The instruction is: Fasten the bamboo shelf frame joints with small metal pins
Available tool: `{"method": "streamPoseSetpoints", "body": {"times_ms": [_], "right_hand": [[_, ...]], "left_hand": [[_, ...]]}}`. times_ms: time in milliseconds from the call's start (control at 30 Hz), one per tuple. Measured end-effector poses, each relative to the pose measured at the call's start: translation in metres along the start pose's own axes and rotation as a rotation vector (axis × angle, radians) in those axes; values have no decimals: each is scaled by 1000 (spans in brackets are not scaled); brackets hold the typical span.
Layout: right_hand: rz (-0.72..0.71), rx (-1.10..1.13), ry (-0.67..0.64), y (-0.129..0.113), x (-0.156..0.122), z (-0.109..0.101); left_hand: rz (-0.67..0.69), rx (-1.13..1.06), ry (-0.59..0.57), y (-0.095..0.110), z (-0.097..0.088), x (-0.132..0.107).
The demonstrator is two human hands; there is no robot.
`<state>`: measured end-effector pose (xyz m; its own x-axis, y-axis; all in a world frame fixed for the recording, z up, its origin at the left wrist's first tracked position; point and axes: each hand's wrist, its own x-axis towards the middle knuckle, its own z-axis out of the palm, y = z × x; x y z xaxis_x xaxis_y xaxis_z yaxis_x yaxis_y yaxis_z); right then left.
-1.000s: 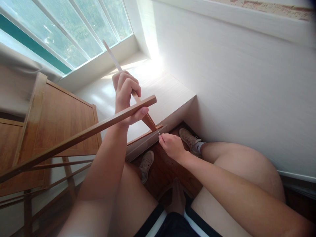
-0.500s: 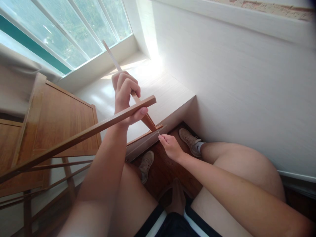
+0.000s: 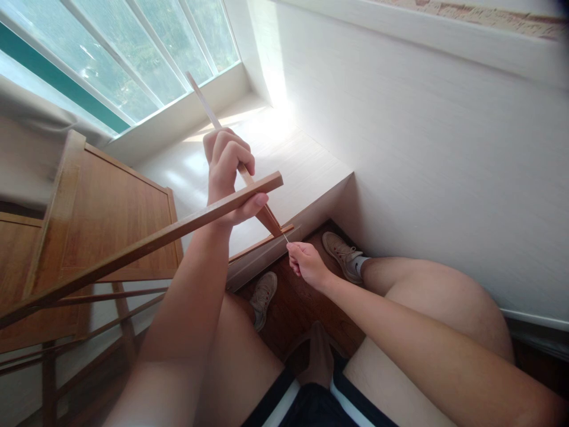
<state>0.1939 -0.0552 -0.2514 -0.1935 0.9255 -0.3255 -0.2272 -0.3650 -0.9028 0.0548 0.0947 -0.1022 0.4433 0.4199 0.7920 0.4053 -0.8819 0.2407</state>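
Note:
My left hand is closed around a slim wooden bar, which runs up toward the window and down below the palm. A longer wooden rail crosses over my left wrist, with the thumb against its underside near the end. Lower down, the bar widens into a wooden end piece beside a short crosspiece. My right hand is closed in a pinch on a thin metal rod, its far tip against that wooden end. The rod's gripped part is hidden by the fingers.
Wooden panels and slats stand at the left. Beyond my hands lies a pale ledge below the window. A white wall rises at the right. My shoes are on the dark wooden floor.
My right hand has turned slightly and its lower fingers show more. My left hand and the wooden pieces stay almost in place.

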Motion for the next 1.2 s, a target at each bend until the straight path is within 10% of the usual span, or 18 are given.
{"method": "streamPoseSetpoints", "body": {"times_ms": [1200], "right_hand": [[-245,-1156,161,-14,-6,-9]], "left_hand": [[13,14,24,0,2,-1]]}}
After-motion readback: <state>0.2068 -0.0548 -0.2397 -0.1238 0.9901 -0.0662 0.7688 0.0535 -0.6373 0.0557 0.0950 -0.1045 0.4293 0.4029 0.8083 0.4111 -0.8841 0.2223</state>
